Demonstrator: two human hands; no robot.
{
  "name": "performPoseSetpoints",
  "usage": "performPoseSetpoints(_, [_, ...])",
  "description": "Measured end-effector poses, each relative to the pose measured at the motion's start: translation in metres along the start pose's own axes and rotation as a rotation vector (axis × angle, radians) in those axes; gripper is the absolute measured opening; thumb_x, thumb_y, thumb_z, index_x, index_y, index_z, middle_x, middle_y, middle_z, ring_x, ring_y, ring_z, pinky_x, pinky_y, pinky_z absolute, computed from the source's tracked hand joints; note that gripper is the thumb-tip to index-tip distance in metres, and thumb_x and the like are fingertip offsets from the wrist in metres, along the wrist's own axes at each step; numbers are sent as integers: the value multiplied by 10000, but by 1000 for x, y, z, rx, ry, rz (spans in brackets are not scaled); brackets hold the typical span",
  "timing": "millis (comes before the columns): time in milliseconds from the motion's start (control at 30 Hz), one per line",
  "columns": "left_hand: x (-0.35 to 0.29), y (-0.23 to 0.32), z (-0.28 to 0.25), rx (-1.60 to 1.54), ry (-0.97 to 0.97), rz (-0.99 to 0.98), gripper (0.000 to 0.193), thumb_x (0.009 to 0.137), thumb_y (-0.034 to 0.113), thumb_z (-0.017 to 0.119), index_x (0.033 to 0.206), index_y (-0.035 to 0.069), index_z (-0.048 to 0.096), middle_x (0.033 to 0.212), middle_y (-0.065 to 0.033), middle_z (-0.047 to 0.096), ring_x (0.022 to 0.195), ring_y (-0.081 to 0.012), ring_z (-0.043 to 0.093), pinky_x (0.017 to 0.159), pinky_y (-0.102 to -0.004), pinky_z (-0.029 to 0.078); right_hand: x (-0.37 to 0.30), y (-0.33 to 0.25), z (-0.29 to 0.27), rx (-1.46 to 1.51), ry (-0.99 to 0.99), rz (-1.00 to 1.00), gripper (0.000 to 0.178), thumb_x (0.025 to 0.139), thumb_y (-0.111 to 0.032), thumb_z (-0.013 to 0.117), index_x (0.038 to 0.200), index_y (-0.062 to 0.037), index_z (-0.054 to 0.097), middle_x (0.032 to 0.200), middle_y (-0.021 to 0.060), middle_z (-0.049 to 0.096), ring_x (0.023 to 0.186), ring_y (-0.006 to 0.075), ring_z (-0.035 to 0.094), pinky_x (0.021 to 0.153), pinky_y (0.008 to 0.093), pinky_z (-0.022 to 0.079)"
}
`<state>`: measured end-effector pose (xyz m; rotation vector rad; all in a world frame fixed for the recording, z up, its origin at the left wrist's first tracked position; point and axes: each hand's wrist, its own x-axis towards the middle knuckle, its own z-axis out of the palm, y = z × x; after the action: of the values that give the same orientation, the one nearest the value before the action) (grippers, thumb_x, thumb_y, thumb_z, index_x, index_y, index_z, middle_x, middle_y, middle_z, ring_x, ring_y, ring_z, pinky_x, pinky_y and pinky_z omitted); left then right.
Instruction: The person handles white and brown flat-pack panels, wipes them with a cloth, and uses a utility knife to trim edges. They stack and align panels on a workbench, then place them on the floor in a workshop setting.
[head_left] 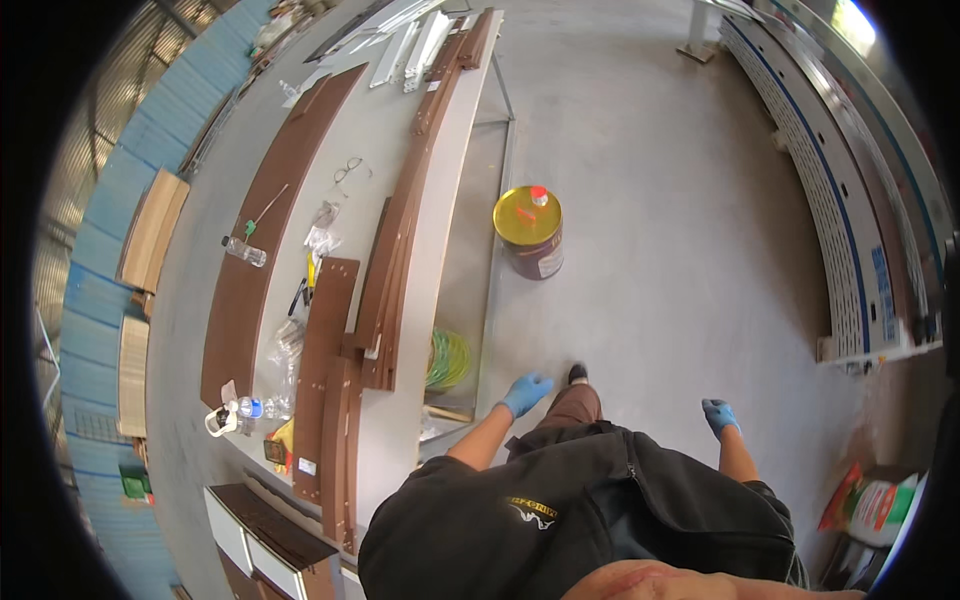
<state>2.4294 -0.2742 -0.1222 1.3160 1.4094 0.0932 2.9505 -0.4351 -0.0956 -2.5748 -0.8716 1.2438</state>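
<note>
a wide fisheye worn on the head looks steeply down and forward: the dark jacket (pixel 570 510) looms close at bottom centre, the left hand (pixel 527 393) and right hand (pixel 718 415) sit farther off, the floor (pixel 650 250) recedes toward the top, and the workbench (pixel 388 440) curves along the left.

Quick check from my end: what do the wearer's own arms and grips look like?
The left grip and right grip both wear blue gloves, the right one darker toward the fingers. The forearms are bare between the gloves and the dark, loose sleeves. No cables show on the arms.
</note>
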Motion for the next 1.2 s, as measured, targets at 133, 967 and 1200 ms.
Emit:
performPoseSetpoints(133, [81, 23, -23, -85, 26, -45, 533, 1011, 460, 615, 1302, 21, 699, 1208, -132, 739, 1144, -207, 655, 1020, -387, 499, 98, -128, -42, -2, -38, -142, 617, 1000, -474, 609, 1371, 15, 659, 1359, 222, 693, 1309, 340, 632, 1122, 436, 473])
performPoseSetpoints(967, [598, 499, -339, -54, 566, 160, 548, 986, 399, 620, 1368, 7, 653, 1384, -222, 667, 1303, -385, 623, 1115, -443, 478, 691, -582, -276, -423, -201, 11, 581, 1008, -504, 578, 1197, 22, 737, 1256, 253, 729, 1243, 380, 673, 1006, 501, 516])
performPoseSetpoints(1200, [652, 530, -475, -206, 1067, 216, 389, 979, 240, 667, 1271, -14, 702, 1290, -235, 709, 1228, -391, 668, 1069, -431, 515, 793, -941, -272, -345, -136, -446, 584, 1008, -459, 640, 1371, -2, 661, 1340, 183, 713, 1279, 308, 647, 1077, 420, 499])
